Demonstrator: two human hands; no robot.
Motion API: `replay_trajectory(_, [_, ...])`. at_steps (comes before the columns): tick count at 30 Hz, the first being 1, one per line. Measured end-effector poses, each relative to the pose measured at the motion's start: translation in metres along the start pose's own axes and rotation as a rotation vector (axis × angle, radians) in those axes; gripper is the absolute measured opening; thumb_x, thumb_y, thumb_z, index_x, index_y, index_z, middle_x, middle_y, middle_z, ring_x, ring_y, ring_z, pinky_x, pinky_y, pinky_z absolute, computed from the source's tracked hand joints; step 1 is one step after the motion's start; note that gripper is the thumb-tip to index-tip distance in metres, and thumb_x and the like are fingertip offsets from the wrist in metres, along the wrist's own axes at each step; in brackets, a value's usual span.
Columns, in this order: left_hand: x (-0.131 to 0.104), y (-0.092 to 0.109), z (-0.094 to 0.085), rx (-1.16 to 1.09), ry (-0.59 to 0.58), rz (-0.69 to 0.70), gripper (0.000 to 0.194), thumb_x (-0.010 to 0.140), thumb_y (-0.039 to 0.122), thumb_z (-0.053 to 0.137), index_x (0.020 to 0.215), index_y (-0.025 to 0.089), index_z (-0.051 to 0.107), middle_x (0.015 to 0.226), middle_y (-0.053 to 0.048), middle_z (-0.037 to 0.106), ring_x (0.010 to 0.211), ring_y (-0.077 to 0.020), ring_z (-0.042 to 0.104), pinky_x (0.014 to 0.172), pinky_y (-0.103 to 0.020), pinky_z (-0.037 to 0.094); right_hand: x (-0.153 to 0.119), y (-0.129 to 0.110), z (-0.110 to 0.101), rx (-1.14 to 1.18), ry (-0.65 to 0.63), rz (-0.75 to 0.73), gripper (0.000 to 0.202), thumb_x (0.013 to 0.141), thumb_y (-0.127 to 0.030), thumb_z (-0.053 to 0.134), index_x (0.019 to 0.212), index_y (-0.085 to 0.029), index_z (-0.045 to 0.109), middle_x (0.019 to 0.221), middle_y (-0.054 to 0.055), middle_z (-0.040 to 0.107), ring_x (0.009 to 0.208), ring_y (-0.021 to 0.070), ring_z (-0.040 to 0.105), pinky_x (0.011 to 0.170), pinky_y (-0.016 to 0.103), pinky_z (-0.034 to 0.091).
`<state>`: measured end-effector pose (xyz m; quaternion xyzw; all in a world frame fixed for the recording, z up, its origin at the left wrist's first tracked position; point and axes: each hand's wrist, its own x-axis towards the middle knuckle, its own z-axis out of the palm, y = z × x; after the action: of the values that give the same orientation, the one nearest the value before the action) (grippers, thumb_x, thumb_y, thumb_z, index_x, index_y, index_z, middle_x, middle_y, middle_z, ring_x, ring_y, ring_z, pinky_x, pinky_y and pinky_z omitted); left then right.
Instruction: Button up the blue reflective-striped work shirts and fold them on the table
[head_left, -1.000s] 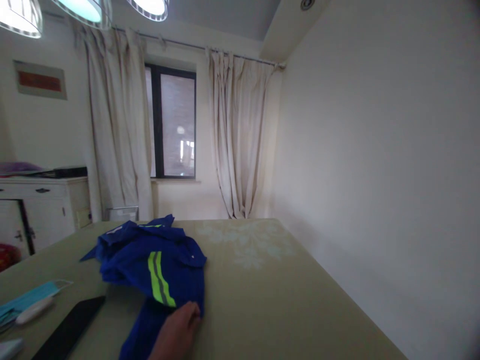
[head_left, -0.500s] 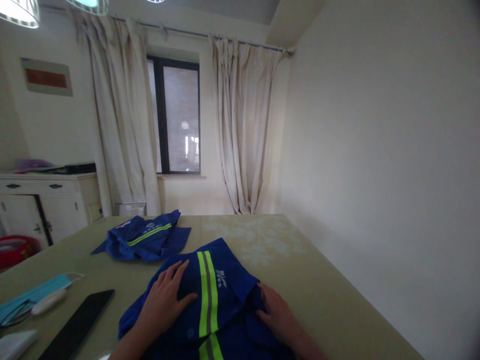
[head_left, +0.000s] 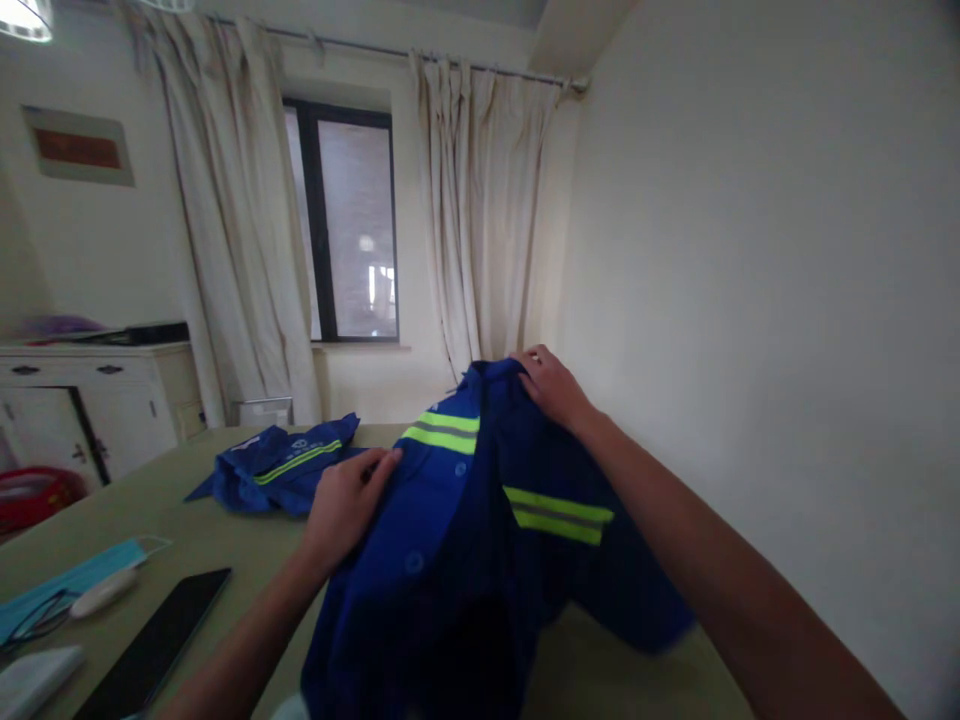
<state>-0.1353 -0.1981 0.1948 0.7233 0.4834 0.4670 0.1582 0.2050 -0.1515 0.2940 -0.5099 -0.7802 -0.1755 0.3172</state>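
Observation:
A dark blue garment [head_left: 442, 510] with yellow-green reflective stripes and round buttons hangs partly raised over the table. My left hand [head_left: 352, 500] grips its left edge, thumb and fingers pinched on the cloth beside a stripe. Higher up, at the collar area, my right hand [head_left: 551, 385] is closed on the fabric. A sleeve with a stripe droops below my right forearm. Behind, on the left, a second blue garment [head_left: 281, 465] lies bunched on the table.
On the greenish table [head_left: 262, 540] at the left lie a black phone [head_left: 157, 640], a blue mask [head_left: 82, 580], a white oval object [head_left: 103, 592] and a white box-like item [head_left: 37, 680]. A white cabinet [head_left: 169, 375] and red basin [head_left: 41, 495] stand beyond.
Both hands have closed on the garment that lay flat. It has been lifted off the table, my right hand rising higher than my left. The view has shifted slightly.

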Motion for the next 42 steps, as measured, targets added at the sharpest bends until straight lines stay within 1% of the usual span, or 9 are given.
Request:
replay_trajectory(4, [0.020,-0.037,0.030,-0.550,0.009,-0.151,0.072,0.086,0.069,0.055,0.137,0.018,0.055,0.119,-0.014,0.073,0.090,-0.0250,0.073,0.079,-0.039,0.058,-0.002,-0.014,0.032,-0.058,0.200,0.083,0.048,0.099,-0.021,0.047,0.146,-0.013,0.048,0.144,0.018,0.049,0.134,0.0308,0.046,0.114,0.049,0.040])
replay_trajectory(8, [-0.017,-0.123,0.067,-0.217,-0.102,-0.270,0.086,0.070,0.073,0.063,0.132,0.014,0.058,0.135,-0.022,0.065,0.121,-0.0366,0.065,0.100,-0.050,0.053,-0.116,-0.019,0.089,0.100,0.111,0.147,0.038,0.101,-0.027,0.041,0.136,-0.020,0.056,0.143,0.013,0.052,0.135,0.0253,0.049,0.117,0.044,0.040])
replay_trajectory(11, [-0.054,-0.166,0.091,0.193,-0.290,-0.316,0.079,0.071,0.069,0.061,0.125,0.011,0.064,0.140,-0.024,0.062,0.135,-0.0436,0.052,0.114,-0.058,0.039,-0.221,-0.003,0.130,0.179,0.040,0.422,0.039,0.100,-0.040,0.043,0.129,-0.021,0.060,0.140,0.013,0.055,0.136,0.0283,0.049,0.119,0.048,0.037])
replay_trajectory(16, [-0.068,-0.144,0.119,0.054,-0.301,-0.246,0.066,0.081,0.059,0.055,0.127,0.014,0.064,0.138,-0.018,0.065,0.134,-0.0376,0.055,0.118,-0.055,0.037,-0.314,0.026,0.139,0.299,-0.060,0.740,0.063,0.098,-0.060,0.037,0.142,-0.018,0.051,0.143,0.015,0.055,0.136,0.0304,0.051,0.119,0.047,0.037])
replay_trajectory(22, [0.004,-0.077,0.074,-0.815,0.054,-0.395,0.057,0.081,0.058,0.072,0.122,0.021,0.061,0.109,-0.007,0.077,0.099,-0.0261,0.074,0.090,-0.040,0.060,-0.321,0.025,0.115,0.247,-0.212,0.616,0.080,0.085,-0.061,0.061,0.150,-0.019,0.046,0.150,0.015,0.052,0.139,0.0327,0.048,0.119,0.045,0.036])
replay_trajectory(26, [0.038,-0.075,0.020,-0.875,0.249,-0.562,0.048,0.085,0.035,0.073,0.129,0.026,0.056,0.100,-0.003,0.077,0.083,-0.0180,0.075,0.079,-0.032,0.062,-0.325,0.022,0.124,0.150,-0.267,0.634,0.058,0.088,-0.055,0.057,0.133,-0.019,0.063,0.137,0.016,0.062,0.130,0.0341,0.056,0.114,0.045,0.040])
replay_trajectory(29, [0.026,-0.083,0.002,-0.780,0.058,-0.650,0.061,0.083,0.028,0.074,0.139,0.028,0.050,0.108,-0.006,0.077,0.085,-0.0216,0.076,0.077,-0.035,0.063,-0.320,0.016,0.134,0.106,-0.313,0.605,0.054,0.090,-0.056,0.056,0.127,-0.019,0.068,0.134,0.015,0.064,0.129,0.0342,0.057,0.114,0.046,0.040])
replay_trajectory(34, [-0.016,-0.110,0.007,-0.305,-0.427,-0.401,0.094,0.076,0.041,0.076,0.157,0.025,0.030,0.143,-0.012,0.063,0.123,-0.0313,0.065,0.104,-0.043,0.054,-0.285,0.003,0.153,0.125,-0.365,0.616,0.065,0.086,-0.061,0.060,0.137,-0.020,0.061,0.142,0.018,0.060,0.134,0.0378,0.053,0.114,0.049,0.038])
replay_trajectory(42, [-0.053,-0.168,0.040,0.364,-0.610,-0.143,0.090,0.073,0.005,0.044,0.160,0.025,0.030,0.128,-0.013,0.067,0.120,-0.0291,0.064,0.108,-0.044,0.045,-0.234,0.004,0.187,0.720,0.018,0.774,0.107,0.086,-0.064,0.060,0.163,-0.027,-0.004,0.166,0.015,0.028,0.148,0.0311,0.039,0.116,0.050,0.038])
